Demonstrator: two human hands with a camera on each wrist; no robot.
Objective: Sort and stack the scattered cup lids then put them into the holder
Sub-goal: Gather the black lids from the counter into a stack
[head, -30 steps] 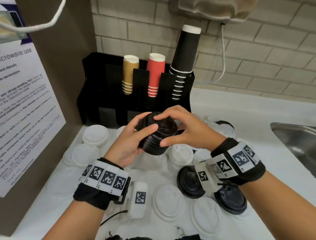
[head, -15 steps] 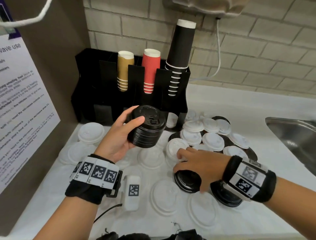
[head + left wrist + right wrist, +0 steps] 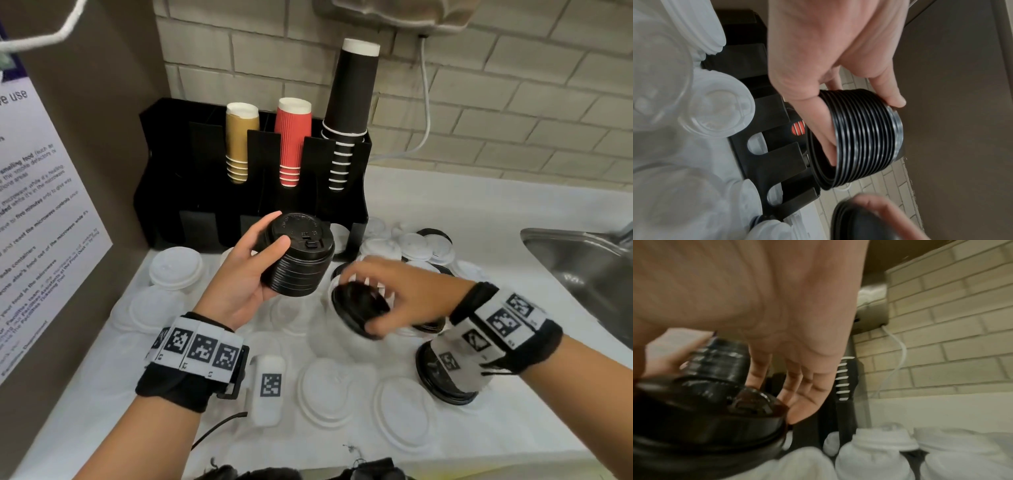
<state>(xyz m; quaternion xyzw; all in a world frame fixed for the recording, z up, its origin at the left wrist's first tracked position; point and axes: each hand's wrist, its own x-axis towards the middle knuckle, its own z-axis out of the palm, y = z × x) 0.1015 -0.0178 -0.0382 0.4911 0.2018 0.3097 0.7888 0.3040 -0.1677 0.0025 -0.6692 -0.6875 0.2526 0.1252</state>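
Note:
My left hand (image 3: 253, 270) grips a stack of black lids (image 3: 297, 253) above the counter, thumb on its top; the left wrist view shows the stack (image 3: 863, 138) ribbed, with fingers inside it. My right hand (image 3: 394, 294) pinches a single black lid (image 3: 359, 306) by its rim, lifted and tilted, just right of the stack; this lid (image 3: 711, 408) is blurred in the right wrist view. Another black lid (image 3: 442, 380) lies under my right wrist. Several white lids (image 3: 329, 387) are scattered over the counter. The black holder (image 3: 205, 192) stands at the back.
Gold, red and black cup stacks (image 3: 293, 144) stand in the holder's rear slots. A steel sink (image 3: 582, 270) is at the right. A brown wall with a notice (image 3: 41, 212) closes off the left. A white cord (image 3: 424, 102) hangs down the brick wall.
My right hand left the stack, dropped to the counter, took a black lid and has lifted it back toward the stack. My left hand keeps holding the stack.

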